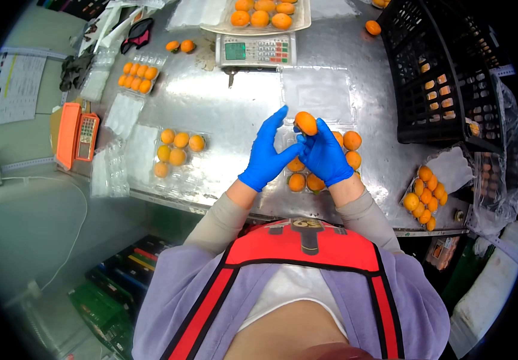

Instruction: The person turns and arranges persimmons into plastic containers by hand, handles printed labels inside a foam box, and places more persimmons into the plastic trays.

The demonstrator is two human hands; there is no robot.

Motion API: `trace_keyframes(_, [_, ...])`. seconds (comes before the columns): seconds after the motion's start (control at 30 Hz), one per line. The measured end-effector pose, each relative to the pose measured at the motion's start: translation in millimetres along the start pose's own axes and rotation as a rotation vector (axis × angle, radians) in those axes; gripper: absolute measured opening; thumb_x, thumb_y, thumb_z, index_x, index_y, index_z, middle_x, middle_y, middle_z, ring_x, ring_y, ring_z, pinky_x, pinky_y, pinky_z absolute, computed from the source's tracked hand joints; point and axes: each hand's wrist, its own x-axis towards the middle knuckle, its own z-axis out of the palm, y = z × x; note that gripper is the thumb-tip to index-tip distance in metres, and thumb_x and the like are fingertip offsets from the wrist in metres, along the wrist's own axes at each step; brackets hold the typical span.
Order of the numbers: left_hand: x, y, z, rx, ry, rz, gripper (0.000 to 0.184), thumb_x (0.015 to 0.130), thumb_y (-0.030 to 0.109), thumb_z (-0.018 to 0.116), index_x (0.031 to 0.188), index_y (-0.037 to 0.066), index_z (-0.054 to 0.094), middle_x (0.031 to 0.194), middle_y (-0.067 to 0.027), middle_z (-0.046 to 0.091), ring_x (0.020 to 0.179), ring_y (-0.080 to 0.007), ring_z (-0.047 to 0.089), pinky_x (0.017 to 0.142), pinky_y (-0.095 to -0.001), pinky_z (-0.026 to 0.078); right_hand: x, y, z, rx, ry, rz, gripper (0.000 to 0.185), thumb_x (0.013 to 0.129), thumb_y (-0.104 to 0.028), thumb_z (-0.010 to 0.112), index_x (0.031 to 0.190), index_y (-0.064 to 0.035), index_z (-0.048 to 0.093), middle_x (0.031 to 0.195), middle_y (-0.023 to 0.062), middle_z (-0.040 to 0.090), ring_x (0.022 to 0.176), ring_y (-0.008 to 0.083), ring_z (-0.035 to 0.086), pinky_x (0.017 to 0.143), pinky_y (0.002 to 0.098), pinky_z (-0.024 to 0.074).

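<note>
Both hands wear blue gloves over the metal table. My right hand (323,153) holds an orange fruit (305,123) up between its fingers, above a clear tray of fruits (296,182). My left hand (268,150) is just left of that fruit, its fingers apart and pointing up, with nothing in it. The hands partly hide the tray below them. An empty clear tray (317,93) lies beyond the hands. To the left, another clear tray holds several fruits (176,157).
A scale (256,50) bears a tray of fruits (260,18) at the back. A black crate (442,78) stands at the right. Filled trays lie at left (139,78) and right (425,198). An orange scale (68,135) and stacked clear trays (109,171) are at the left.
</note>
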Motion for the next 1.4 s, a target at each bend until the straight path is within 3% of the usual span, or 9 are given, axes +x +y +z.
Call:
trace_keyframes(0.23, [16,-15,10,-0.215,-0.064,0.018,0.058,0.076,0.011,0.071,0.128,0.006,0.046,0.125,-0.0114,0.05,0.114,-0.0222,0.052,0.095,-0.0325,0.043,6,2,-14,-0.44,0.084,-0.037,0.042,0.091,-0.042,0.052,0.11,-0.0056,0.058,0.083,0.0022,0.059,0.07,0.011,0.053,0.068,0.0236,0.0448])
trace_keyframes(0.3, [17,-20,11,-0.586,0.039,-0.247,0.055,0.078,0.01,0.071,0.127,0.004,0.047,0.119,-0.0121,0.054,0.106,-0.0206,0.056,0.091,-0.0306,0.047,2,2,-8,-0.533,0.143,-0.092,0.041,0.092,-0.039,0.052,0.113,-0.0041,0.057,0.082,0.0017,0.056,0.072,0.0107,0.051,0.068,0.0221,0.043])
trace_keyframes(0.37, [17,-22,9,-0.611,0.109,-0.269,0.052,0.079,0.008,0.07,0.126,0.003,0.047,0.113,-0.0123,0.057,0.101,-0.0193,0.059,0.088,-0.0288,0.048,-1,5,-2,-0.808,0.123,-0.546,0.033,0.093,-0.028,0.053,0.114,-0.0038,0.059,0.088,0.0037,0.058,0.076,0.0112,0.053,0.072,0.0225,0.0442])
trace_keyframes(0.43, [16,-24,6,-0.621,0.165,-0.371,0.052,0.079,0.007,0.07,0.125,0.002,0.048,0.114,-0.0124,0.056,0.102,-0.0188,0.058,0.087,-0.0286,0.048,5,5,2,-0.823,0.106,-0.648,0.027,0.091,-0.018,0.055,0.114,-0.0049,0.06,0.096,0.0066,0.058,0.085,0.0145,0.056,0.079,0.0258,0.0447])
trace_keyframes(0.5, [15,-27,5,-0.624,0.164,-0.372,0.052,0.079,0.007,0.071,0.124,0.002,0.048,0.113,-0.0123,0.057,0.101,-0.0185,0.058,0.086,-0.0283,0.049,10,-1,9,-1.203,-0.007,-0.942,0.026,0.088,-0.017,0.059,0.111,-0.0073,0.063,0.106,0.0098,0.057,0.098,0.0205,0.055,0.087,0.0308,0.0436])
trace_keyframes(0.7, [14,-32,3,-0.616,0.154,-0.32,0.051,0.079,0.01,0.071,0.124,0.002,0.048,0.109,-0.0114,0.058,0.094,-0.0162,0.06,0.081,-0.0263,0.05,30,-3,22,-1.596,-0.202,-1.18,0.024,0.084,-0.019,0.063,0.107,-0.0134,0.067,0.115,0.0106,0.056,0.11,0.0301,0.049,0.093,0.039,0.0407])
trace_keyframes(1.07, [15,-35,0,-0.614,0.243,-0.365,0.048,0.08,0.01,0.07,0.123,0.002,0.049,0.11,-0.0113,0.058,0.094,-0.0168,0.059,0.083,-0.0269,0.049,34,-2,-4,-1.621,0.031,-1.15,0.023,0.081,-0.02,0.066,0.103,-0.0145,0.068,0.112,0.0118,0.057,0.107,0.0309,0.051,0.092,0.0394,0.0411])
trace_keyframes(1.23, [28,-46,-12,-0.631,0.389,-0.508,0.051,0.079,0.014,0.071,0.123,0.002,0.048,0.114,-0.012,0.055,0.098,-0.0165,0.056,0.084,-0.0279,0.047,28,-6,-20,-1.553,0.169,-1.096,0.021,0.082,-0.016,0.066,0.102,-0.0104,0.067,0.108,0.0111,0.06,0.104,0.0278,0.054,0.089,0.0365,0.0436])
trace_keyframes(1.4, [43,-106,-28,-0.647,0.588,-0.47,0.052,0.078,0.012,0.071,0.122,0.001,0.046,0.115,-0.0112,0.054,0.097,-0.0161,0.056,0.083,-0.0275,0.047,25,-3,-31,-1.522,0.127,-1.06,0.02,0.083,-0.012,0.064,0.102,-0.0077,0.067,0.104,0.0114,0.062,0.099,0.0264,0.057,0.087,0.0338,0.045])
